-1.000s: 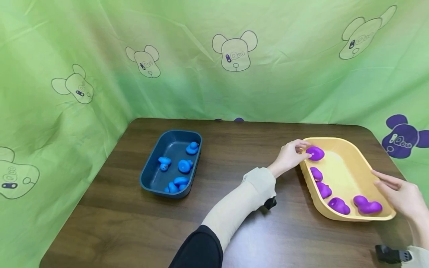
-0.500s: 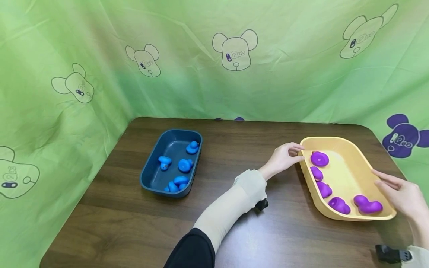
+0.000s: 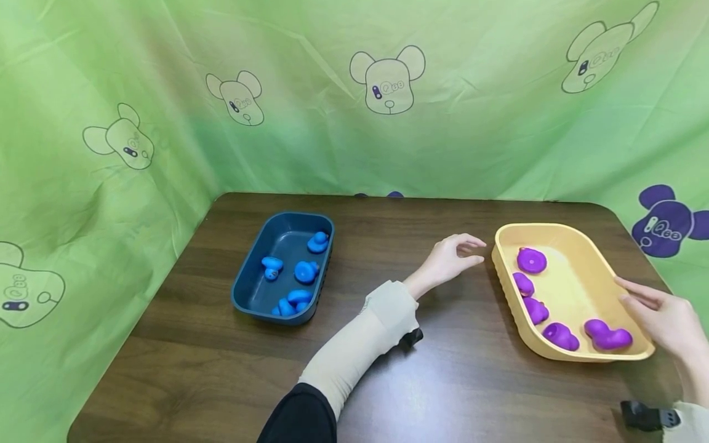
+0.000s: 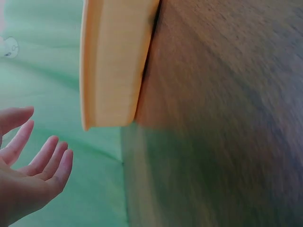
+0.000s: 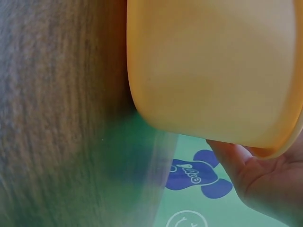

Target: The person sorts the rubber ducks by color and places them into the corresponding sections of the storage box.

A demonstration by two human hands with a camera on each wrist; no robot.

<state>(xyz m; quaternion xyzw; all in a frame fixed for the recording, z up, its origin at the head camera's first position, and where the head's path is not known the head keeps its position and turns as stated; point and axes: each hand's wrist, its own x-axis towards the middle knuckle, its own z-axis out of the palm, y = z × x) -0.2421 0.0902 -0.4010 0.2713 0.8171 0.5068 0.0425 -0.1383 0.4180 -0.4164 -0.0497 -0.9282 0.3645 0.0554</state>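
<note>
My left hand [image 3: 451,258] is just left of the yellow tray [image 3: 573,246], fingers loosely extended and holding nothing. In the left wrist view those fingers [image 4: 59,170] are spread apart from the tray's outer wall [image 4: 111,61]. Nearest to them inside the tray lies a purple rubber duck [image 3: 532,261], its round base facing up. Several more purple ducks [image 3: 609,336] lie along the left side and near end. My right hand [image 3: 664,320] holds the tray's right rim; in the right wrist view part of that hand [image 5: 265,179] is hidden behind the wall.
A dark blue tray [image 3: 252,289] with several blue rubber ducks [image 3: 306,272] stands on the left of the brown wooden table [image 3: 183,363]. Green cloth [image 3: 310,123] printed with bear heads hangs behind the table and along its left side.
My left hand has let go of the purple duck at the tray's upper left and drawn back to the left. The duck has settled base up. The right hand stays at the rim.
</note>
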